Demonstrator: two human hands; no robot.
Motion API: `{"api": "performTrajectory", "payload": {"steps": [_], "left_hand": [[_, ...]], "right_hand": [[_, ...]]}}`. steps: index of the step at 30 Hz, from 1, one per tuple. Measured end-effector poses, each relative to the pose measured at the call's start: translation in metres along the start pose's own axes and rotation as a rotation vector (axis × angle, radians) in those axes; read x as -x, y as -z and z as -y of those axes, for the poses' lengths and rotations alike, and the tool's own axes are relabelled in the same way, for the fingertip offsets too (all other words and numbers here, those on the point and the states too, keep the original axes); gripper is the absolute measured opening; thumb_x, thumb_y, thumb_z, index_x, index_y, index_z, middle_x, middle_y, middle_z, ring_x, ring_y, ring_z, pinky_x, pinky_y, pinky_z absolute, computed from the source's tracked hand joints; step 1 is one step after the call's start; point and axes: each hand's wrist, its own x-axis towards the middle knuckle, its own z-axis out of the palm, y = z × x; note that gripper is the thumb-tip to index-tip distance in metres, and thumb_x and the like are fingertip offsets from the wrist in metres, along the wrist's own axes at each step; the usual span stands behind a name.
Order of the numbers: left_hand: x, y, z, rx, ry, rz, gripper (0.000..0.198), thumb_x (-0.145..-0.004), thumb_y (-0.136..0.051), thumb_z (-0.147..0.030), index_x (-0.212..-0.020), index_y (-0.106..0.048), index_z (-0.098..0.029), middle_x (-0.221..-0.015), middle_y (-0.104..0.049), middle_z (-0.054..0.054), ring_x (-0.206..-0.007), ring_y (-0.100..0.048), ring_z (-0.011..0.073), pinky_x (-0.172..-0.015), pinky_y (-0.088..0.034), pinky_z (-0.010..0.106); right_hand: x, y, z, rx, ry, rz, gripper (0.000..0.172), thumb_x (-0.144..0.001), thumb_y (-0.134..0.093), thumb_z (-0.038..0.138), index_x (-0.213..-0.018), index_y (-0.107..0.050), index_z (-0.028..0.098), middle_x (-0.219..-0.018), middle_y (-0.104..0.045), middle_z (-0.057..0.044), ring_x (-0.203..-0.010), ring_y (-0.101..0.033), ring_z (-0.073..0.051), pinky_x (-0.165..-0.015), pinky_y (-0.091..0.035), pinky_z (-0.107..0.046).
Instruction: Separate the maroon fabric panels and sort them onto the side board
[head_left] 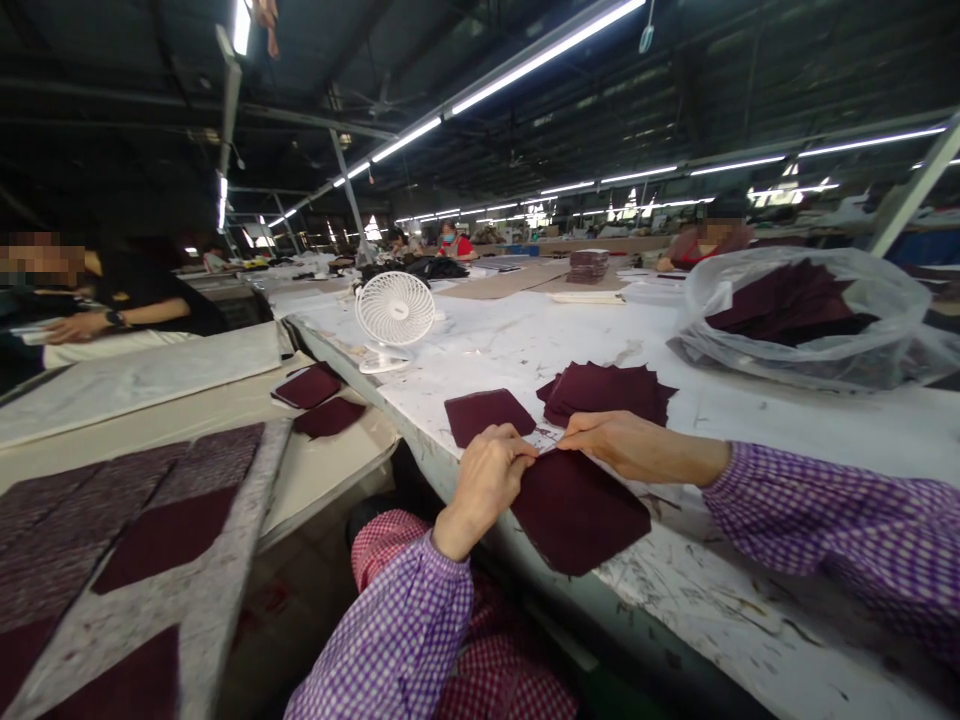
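Note:
A dark maroon fabric piece (581, 512) with cut corners lies at the near edge of the white table. My left hand (491, 478) pinches its far left edge between thumb and fingers. Close beside it, my right hand (630, 446) is closed in a pinch on the same edge, its fingertips almost meeting the left ones. Just beyond my left hand is a single maroon piece (489, 414), lying flat. Behind my right hand sits a loose, fanned pile of maroon pieces (609, 390).
A white fan (395, 312) stands on the white table (495, 350). At right is a clear plastic bag (802, 350) of maroon pieces. To the left, a board (247, 500) bears more maroon pieces, near a small stack (309, 384). Several people sit at other tables.

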Motion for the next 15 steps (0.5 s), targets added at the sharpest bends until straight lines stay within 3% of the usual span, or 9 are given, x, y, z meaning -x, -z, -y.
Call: {"api": "performTrajectory", "payload": {"steps": [7,15], "left_hand": [[0.009,0.002,-0.007,-0.326,-0.215,-0.02,0.027,-0.091,-0.041,-0.018,-0.089,-0.067,-0.023,-0.083,-0.058,0.003,-0.079,-0.046,0.0184,-0.07,-0.034,0.033],[0.014,0.004,0.007,-0.129,-0.127,-0.021,0.023,-0.092,-0.043,-0.024,-0.085,-0.065,-0.02,-0.082,-0.057,0.003,-0.079,-0.048,0.0162,-0.072,-0.038,0.03]], "right_hand": [[-0.001,0.003,0.004,0.115,0.016,0.09,0.036,-0.086,-0.036,0.007,-0.108,-0.063,0.017,-0.094,-0.059,-0.009,-0.082,-0.054,-0.016,-0.074,-0.043,-0.027],[-0.017,0.015,0.026,0.426,0.05,0.274,0.058,-0.076,-0.04,0.0,-0.127,-0.052,0.025,-0.083,-0.053,-0.007,-0.069,-0.048,-0.015,-0.059,-0.033,-0.026]]}}
